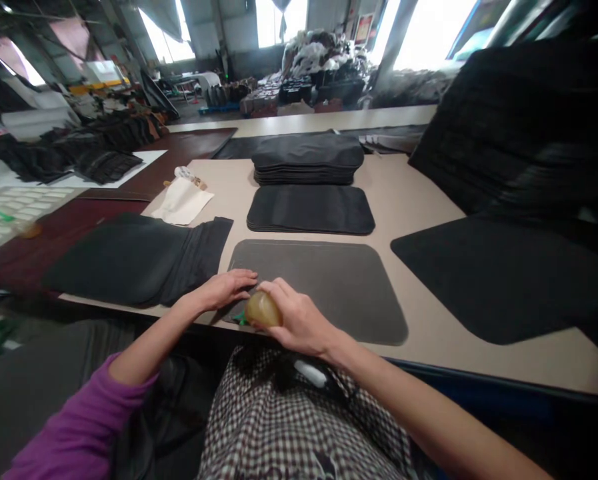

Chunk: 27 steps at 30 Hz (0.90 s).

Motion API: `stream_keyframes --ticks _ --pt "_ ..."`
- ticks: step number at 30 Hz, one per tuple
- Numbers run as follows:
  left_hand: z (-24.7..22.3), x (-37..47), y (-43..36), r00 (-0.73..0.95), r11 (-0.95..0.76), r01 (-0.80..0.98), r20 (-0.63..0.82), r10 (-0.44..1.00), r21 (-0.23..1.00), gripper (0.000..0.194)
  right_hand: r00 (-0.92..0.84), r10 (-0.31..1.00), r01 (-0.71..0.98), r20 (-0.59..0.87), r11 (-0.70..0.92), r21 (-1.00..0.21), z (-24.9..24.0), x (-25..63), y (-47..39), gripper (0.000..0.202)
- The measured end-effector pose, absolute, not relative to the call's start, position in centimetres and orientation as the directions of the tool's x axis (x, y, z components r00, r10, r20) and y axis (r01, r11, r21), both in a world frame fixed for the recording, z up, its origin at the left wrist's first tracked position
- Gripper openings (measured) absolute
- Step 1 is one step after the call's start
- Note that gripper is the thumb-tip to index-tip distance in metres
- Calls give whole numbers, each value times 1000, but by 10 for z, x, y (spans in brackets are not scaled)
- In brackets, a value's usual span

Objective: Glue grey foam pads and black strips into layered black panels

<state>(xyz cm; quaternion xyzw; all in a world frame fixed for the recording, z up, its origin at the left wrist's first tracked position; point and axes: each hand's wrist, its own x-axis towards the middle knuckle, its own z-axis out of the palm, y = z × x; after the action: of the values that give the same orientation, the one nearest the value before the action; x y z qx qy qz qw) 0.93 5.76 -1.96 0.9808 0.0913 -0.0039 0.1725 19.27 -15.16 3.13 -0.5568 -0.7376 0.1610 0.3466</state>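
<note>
My right hand (296, 317) is wrapped round a yellowish squeeze bottle (263, 309). The bottle is tipped over, its green nozzle (241, 319) down at the near left corner of a grey rounded panel (323, 283). On the left edge of that panel rests my left hand (227, 288), fingers stretched out, just left of the bottle. Behind the grey panel lie a low stack of black rounded panels (311, 208) and a taller stack of black pieces (309, 155). To the left, overlapping black sheets (129, 257) reach close to my left wrist.
A white cloth or paper (183, 199) lies on the beige table (403, 200) at the back left. Large black sheets (499, 273) spread over the right side, with a tall dark pile (523, 127) behind. Another green-tipped bottle (26, 229) lies far left. The table's front edge runs close to my apron.
</note>
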Motion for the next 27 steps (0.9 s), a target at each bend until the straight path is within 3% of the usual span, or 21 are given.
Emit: stream_keyframes --ticks 12,27 --pt "-22 9 59 982 -929 186 -33 185 319 44 -14 977 758 215 150 -635 61 278 -218 44" --pt "-38 4 72 981 -934 193 -40 190 300 52 355 926 795 130 -225 -564 67 382 -344 49"
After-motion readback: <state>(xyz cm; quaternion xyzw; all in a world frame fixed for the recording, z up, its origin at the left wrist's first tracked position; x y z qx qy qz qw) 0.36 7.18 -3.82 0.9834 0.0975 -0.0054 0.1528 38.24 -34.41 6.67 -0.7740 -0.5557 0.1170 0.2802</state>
